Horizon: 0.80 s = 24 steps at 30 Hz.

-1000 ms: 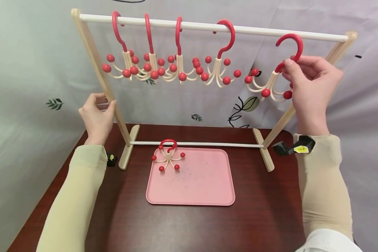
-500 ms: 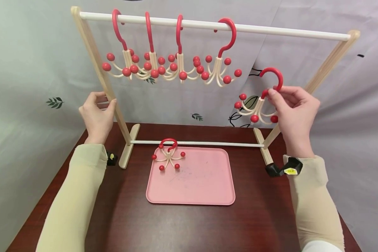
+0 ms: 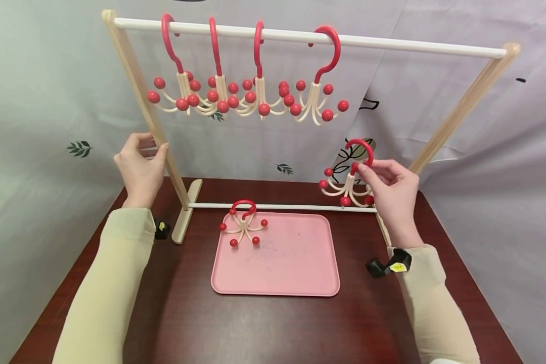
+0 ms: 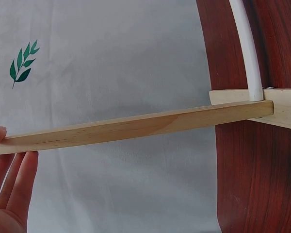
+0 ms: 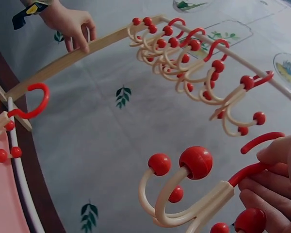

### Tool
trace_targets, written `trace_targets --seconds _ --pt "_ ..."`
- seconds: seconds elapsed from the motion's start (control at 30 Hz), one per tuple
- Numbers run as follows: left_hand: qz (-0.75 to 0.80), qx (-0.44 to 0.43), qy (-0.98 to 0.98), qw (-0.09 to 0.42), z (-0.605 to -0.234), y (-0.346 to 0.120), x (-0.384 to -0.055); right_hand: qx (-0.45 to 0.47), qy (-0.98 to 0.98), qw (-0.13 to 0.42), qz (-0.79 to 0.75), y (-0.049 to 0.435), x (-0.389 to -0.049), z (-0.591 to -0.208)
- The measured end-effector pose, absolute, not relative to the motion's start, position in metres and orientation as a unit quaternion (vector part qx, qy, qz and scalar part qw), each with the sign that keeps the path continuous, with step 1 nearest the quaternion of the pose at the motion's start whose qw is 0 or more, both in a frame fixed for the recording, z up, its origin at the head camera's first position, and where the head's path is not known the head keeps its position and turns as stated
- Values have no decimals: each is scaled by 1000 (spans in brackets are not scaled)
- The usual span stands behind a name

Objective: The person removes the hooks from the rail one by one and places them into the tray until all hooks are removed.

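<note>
In the head view my right hand [image 3: 393,194] pinches the red hook of a small hanger [image 3: 349,183], whose pale curved arms end in red balls. The hanger is upright in the air, low in front of the rack's right side. The right wrist view shows thumb and fingers on the base of its hook, with its wooden stem [image 5: 211,201] and balls pointing left. My left hand [image 3: 141,167] grips the rack's left wooden post [image 3: 138,86], thumb on one side and fingers on the other, as the left wrist view of the post [image 4: 121,130] confirms.
Several matching hangers [image 3: 315,93] hang from the white top rail [image 3: 405,43], all left of its right third. Another hanger [image 3: 243,225] lies on the far left of a pink tray [image 3: 291,270]. A white lower bar [image 3: 291,208] runs behind the tray on the dark wooden table [image 3: 273,328].
My right hand has come down and left from just below the top rail, carrying the hanger with it. My left hand stays on the post.
</note>
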<state>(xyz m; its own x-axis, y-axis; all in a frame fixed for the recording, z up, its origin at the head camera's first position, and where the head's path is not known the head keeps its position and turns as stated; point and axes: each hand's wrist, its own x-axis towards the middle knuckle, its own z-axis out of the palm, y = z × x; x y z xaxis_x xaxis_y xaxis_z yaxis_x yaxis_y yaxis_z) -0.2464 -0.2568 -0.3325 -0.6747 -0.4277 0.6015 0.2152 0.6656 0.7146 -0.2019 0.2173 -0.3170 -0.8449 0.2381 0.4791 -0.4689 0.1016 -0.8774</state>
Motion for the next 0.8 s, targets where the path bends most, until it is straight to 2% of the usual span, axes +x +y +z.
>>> trace_targets --seconds 0.8 --pt "-406 66 -822 394 -333 -257 -246 110 -745 147 641 161 -199 -387"
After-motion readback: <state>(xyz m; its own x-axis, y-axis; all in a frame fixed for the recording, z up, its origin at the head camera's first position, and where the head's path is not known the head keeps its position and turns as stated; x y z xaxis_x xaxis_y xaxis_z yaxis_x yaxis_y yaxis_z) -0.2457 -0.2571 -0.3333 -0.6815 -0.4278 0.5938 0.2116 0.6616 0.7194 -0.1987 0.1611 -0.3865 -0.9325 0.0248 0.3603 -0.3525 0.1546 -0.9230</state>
